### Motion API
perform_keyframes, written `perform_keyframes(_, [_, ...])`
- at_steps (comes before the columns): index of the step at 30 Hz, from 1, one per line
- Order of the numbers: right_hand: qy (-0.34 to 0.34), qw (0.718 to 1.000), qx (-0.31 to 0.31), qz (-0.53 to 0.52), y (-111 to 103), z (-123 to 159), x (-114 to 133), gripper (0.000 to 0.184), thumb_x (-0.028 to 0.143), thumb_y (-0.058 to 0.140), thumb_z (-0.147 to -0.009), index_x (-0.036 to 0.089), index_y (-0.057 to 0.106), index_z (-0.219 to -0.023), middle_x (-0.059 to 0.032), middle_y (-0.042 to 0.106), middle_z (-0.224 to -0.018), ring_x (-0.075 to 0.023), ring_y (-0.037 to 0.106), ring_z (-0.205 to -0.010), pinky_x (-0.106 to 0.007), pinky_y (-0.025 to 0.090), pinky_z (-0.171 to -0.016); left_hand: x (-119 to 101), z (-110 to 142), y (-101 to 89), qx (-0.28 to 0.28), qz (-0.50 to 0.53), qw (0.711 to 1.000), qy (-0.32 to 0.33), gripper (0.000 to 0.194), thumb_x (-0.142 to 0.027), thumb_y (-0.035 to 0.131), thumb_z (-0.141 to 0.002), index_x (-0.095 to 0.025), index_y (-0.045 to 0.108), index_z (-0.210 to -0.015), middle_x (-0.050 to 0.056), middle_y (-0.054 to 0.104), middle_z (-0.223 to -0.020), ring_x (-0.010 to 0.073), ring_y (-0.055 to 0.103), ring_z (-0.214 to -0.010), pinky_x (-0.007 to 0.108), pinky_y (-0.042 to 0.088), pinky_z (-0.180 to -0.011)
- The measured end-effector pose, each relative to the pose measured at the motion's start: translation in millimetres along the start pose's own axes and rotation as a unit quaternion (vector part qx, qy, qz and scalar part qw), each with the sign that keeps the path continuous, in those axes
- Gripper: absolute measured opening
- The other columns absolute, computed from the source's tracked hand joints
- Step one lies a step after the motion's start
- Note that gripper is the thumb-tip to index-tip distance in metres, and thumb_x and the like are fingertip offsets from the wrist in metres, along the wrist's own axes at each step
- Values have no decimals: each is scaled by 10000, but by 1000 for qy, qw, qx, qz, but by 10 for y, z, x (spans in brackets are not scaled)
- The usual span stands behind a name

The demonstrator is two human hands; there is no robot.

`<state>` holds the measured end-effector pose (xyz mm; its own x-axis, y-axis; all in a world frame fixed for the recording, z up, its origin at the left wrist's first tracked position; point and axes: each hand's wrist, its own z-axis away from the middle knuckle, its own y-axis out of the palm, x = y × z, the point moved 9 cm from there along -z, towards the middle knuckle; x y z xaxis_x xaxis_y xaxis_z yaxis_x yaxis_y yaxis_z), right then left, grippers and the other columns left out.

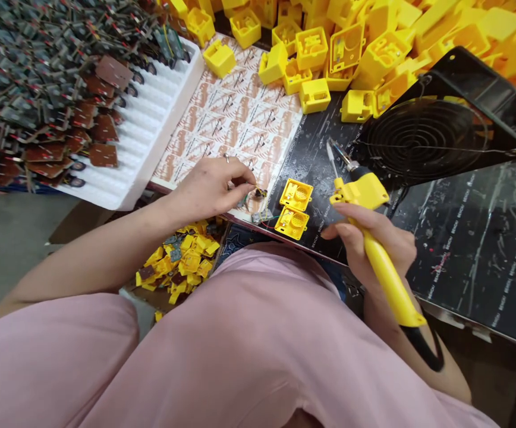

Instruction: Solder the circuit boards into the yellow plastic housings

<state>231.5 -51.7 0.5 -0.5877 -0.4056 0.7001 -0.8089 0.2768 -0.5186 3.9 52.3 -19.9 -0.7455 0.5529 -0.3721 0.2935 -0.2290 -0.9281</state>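
The small dark part with thin coloured wires point(260, 192) is at the near edge of the desk point(476, 232), over the printed paper sheet point(186, 142). The left hand point(216, 185), with a ring on one finger, has its grip pressed together at thumb and forefinger, pinching the wires of this part. Just below the fingertips lies a small greyish piece point(262, 216), from which thin red and green wires run toward two open yellow plastic cases point(294, 208). The cases sit side by side, touching, on the dark desk surface beside the sheet, their moulded insides facing up. To their right, the right hand point(376, 241) has its grip closed around the yellow-handled soldering tool point(385, 273), which is tilted, with its metal tip and a thin pale nozzle pointing away from the person above the desk; a black cord end hangs from the handle. Beyond the tool stands a black square fan point(418, 142) with a round wire guard, at a slant. Past the sheet and the fan spreads a large heap of yellow plastic cases point(351, 50). On the left, a white ribbed foam tray point(151, 113) bears a thick pile of brown and grey-green circuit assemblies point(48, 89). Below the desk edge, an open box holds mixed yellow and grey pieces point(189, 258), near the person's pink clothing point(249, 333).
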Motion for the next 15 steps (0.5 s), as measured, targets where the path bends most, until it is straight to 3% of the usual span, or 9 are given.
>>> perform_keyframes(2, [-36,999,11,5,92,-78,91,117,265,740,-1012,280,758,-1127,19,829,-925,-135,797,-743,-219,648,-737,22,13,12,-8,29,1000,5,317,-336,527,-967,-207,817,-983,10,788,-865,150,711,-770,252,507,-768])
perform_keyframes(4, [-51,998,22,5,211,-172,134,200,240,779,-979,285,714,-1163,10,834,-1041,-146,817,-891,-227,650,-834,-9,40,-3,-29,29,999,27,314,-327,533,-976,-191,816,-976,28,792,-898,166,727,-799,265,521,-772])
perform_keyframes(8, [-85,993,73,24,589,-342,198,373,327,790,-974,285,618,-1302,-41,796,-1211,-213,782,-1118,-379,617,-1077,-136,134,-42,-90,-22,992,88,300,-261,515,-1010,-179,802,-974,50,794,-955,194,763,-852,281,547,-750])
perform_keyframes(11, [-117,986,115,31,902,-398,230,348,304,685,-1033,265,564,-1357,-55,785,-1188,-222,777,-1069,-472,563,-1168,-229,223,-30,-140,-80,978,136,309,-217,486,-1040,-179,786,-972,43,779,-909,182,751,-773,278,546,-690])
perform_keyframes(15, [-119,982,142,44,1148,-387,197,339,189,547,-1059,262,524,-1389,1,783,-964,-203,780,-942,-477,514,-1215,-240,306,-40,-210,-122,960,141,311,-213,488,-1069,-179,768,-938,49,771,-889,194,755,-814,282,529,-640])
